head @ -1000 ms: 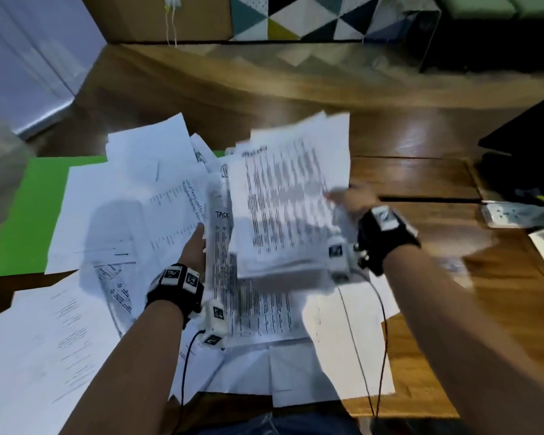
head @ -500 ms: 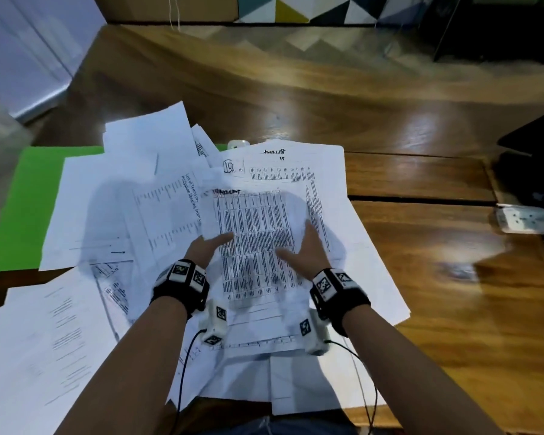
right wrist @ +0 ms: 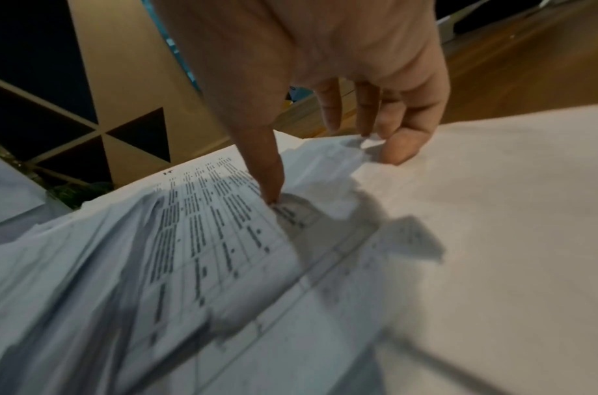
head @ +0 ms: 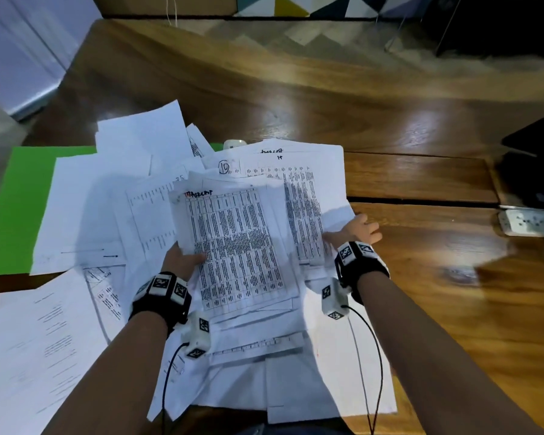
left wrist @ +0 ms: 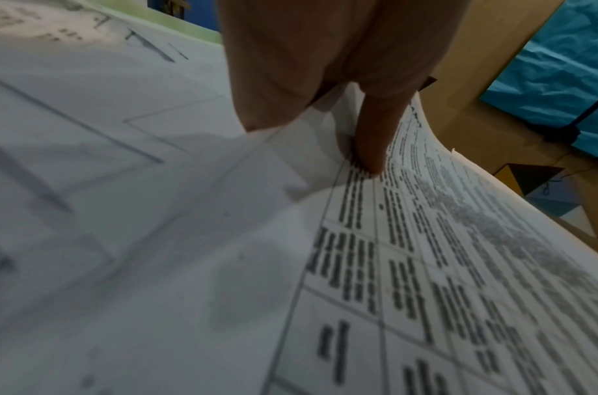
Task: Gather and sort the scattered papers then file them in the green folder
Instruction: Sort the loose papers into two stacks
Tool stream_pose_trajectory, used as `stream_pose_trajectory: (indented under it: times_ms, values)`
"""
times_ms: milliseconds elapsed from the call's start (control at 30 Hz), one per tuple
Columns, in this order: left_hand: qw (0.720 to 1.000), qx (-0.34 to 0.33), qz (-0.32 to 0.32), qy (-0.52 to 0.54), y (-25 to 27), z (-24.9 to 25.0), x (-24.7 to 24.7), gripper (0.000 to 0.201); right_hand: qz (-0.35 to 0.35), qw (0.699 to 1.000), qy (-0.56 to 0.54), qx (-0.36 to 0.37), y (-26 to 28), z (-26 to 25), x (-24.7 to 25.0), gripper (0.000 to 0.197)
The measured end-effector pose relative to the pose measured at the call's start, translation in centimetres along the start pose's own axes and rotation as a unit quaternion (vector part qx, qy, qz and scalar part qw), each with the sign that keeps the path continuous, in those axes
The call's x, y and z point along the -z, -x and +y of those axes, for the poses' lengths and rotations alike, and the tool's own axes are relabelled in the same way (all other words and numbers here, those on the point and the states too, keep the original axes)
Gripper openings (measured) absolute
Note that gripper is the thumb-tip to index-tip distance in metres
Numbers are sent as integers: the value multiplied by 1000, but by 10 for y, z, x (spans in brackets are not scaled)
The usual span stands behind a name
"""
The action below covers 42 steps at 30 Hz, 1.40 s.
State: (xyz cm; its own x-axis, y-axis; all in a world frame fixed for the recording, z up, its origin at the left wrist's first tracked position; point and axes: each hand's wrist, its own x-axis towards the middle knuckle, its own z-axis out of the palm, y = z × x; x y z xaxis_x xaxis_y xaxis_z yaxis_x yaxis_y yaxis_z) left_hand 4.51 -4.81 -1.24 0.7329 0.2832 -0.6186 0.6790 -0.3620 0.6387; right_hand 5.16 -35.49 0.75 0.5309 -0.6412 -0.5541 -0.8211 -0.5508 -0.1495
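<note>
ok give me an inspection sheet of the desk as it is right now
surface: wooden table, bare on the right, papered on the left
job's things: printed stack held up in the middle; loose sheets spread around and under it; green folder at the left, mostly covered by sheets
clutter: white power strip at the right edge; dark object behind it, cannot tell what
grips: left hand pinches the stack's left edge, thumb on top; right hand holds the right edge, thumb on the print
cables: black wires hang from the wrist cameras
surroundings: floor and a triangle-patterned panel beyond the table
</note>
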Motion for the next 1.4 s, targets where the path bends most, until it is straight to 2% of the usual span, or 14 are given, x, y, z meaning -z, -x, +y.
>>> stream_pose_trajectory:
  times_ms: [167, 233, 400, 567, 667, 800, 1000, 1167, 1267, 1400]
  values:
    - [1000, 2, -13, -2, 0, 0, -1, 44, -76, 988, -134, 0, -9, 0, 4, 101]
    - [1000, 5, -18, -1, -3, 0, 0, 45, -79, 982, -170, 17, -11, 0, 3, 91]
    - [1000, 10, -17, -5, -3, 1, 1, 50, -78, 978, -187, 58, -9, 3, -5, 53]
    - [1000, 5, -10, -1, 2, 4, -1, 53, -74, 963, -242, 89, -7, 7, 1, 42]
    - [1000, 2, -14, -21, 2, 5, -1, 51, -38, 956, -260, 127, -6, 9, 5, 35]
    - [999, 2, -16, -39, 4, 7, 0, 62, 52, 953, -257, 152, -8, 9, 17, 35]
    - [999, 7, -7, -37, 10, 9, -1, 61, 180, 917, -312, 175, -11, 8, 63, 30]
    - [999, 31, -12, -32, 16, 13, 1, 76, 244, 887, -331, 210, -9, 5, 104, 29]
    - [999, 36, -2, -28, 18, 15, -2, 75, 262, 867, -377, 193, -8, 2, 127, 33]
    - [999, 32, 1, -24, 27, 19, -6, 70, 269, 846, -440, 138, -8, 2, 151, 28]
